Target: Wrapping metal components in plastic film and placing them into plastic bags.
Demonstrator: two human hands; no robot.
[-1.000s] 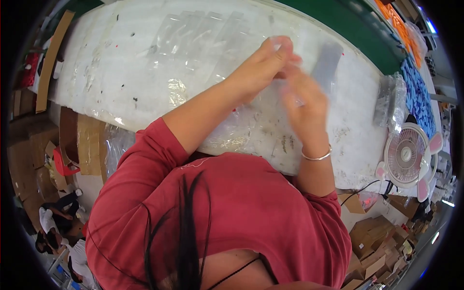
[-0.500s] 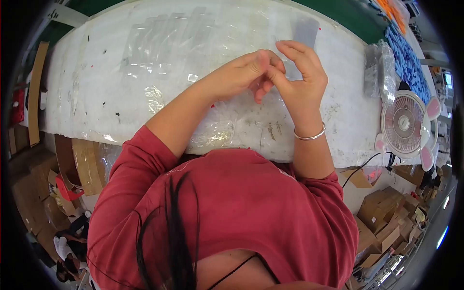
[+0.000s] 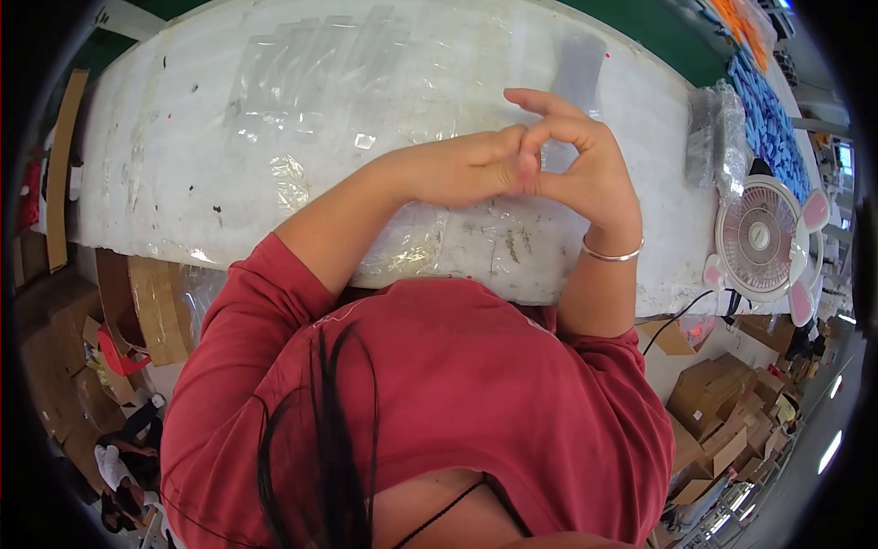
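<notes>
My left hand (image 3: 476,170) and my right hand (image 3: 593,174) meet over the middle of the table, fingertips against each other. The fingers of the left are pressed together, with the thumb toward the right hand. On the right, thumb and a bent finger close into a ring while another finger sticks out above. Whatever they pinch, if anything, is too small or hidden to name. A silver bangle (image 3: 614,253) circles my right wrist. Just beyond the right hand lies a stack of clear grey plastic sheets (image 3: 578,71).
Flat clear plastic sleeves (image 3: 315,73) lie at the far left of the white-covered table (image 3: 137,183). To the right are a clear plastic bundle (image 3: 718,137), a heap of blue pieces (image 3: 766,123) and a fan with pink ears (image 3: 759,238). Cardboard boxes (image 3: 718,393) stand below.
Both hands have come closer together and turned. My right hand has shifted slightly right and nearer, and the left hand's fingers have straightened against it.
</notes>
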